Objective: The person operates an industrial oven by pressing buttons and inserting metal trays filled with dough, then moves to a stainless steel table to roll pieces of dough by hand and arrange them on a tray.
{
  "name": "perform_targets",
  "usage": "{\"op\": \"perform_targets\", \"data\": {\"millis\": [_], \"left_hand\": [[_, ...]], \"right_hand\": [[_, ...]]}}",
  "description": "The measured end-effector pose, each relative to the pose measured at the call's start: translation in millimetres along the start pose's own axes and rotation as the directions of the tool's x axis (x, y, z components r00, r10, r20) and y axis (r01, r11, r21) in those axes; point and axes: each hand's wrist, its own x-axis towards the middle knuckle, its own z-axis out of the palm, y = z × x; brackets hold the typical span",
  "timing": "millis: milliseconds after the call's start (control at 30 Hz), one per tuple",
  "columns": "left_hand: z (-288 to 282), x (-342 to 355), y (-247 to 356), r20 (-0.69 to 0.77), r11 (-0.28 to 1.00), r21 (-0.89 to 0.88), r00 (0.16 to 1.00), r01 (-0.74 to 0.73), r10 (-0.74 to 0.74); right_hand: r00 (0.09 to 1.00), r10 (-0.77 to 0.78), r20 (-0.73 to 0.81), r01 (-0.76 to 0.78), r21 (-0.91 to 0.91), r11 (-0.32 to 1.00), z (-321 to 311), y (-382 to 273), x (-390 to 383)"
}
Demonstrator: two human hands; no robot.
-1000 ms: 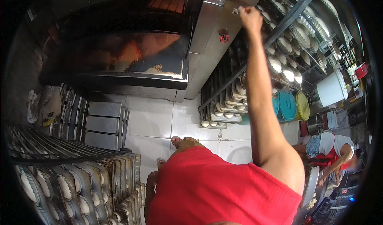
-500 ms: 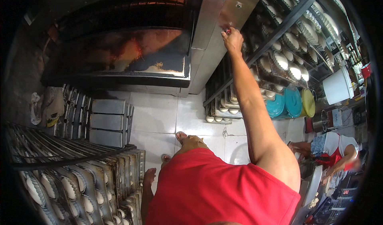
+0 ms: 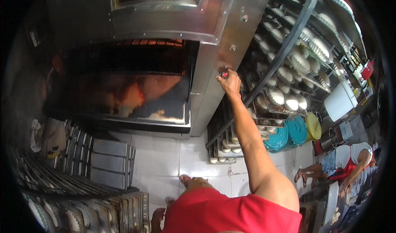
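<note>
Here the right hand (image 3: 229, 83) is raised to the steel oven's control panel (image 3: 237, 47), fingers pinched together on a small red knob (image 3: 225, 74) beside the lower chamber (image 3: 132, 88). That chamber glows orange inside, so the oven seems already running; the knob looks mid-adjustment. The left hand is out of view, and filled tray racks (image 3: 288, 72) stand just right
</note>
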Motion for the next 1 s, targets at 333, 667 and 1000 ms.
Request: {"op": "perform_targets", "data": {"millis": [333,667,1000], "left_hand": [[-12.5,25.6,-14.6,0.017,0.979,0.187,0.996,0.083,-0.088],[13.0,-5.6,1.2,-0.065,0.938,-0.340,0.997,-0.069,0.049],[8.4,-31.6,-3.7,-0.112,0.978,-0.210,0.993,0.021,-0.045]], "right_hand": [[0.476,-0.461,-0.749,0.492,-0.207,0.845,-138.3,-130.3,190.1],[0.653,-0.535,-0.536,0.326,-0.439,0.837,-163.0,-92.9,239.8],[0.684,-0.495,-0.536,0.318,-0.391,0.864,-158.0,-107.2,234.0]]}}
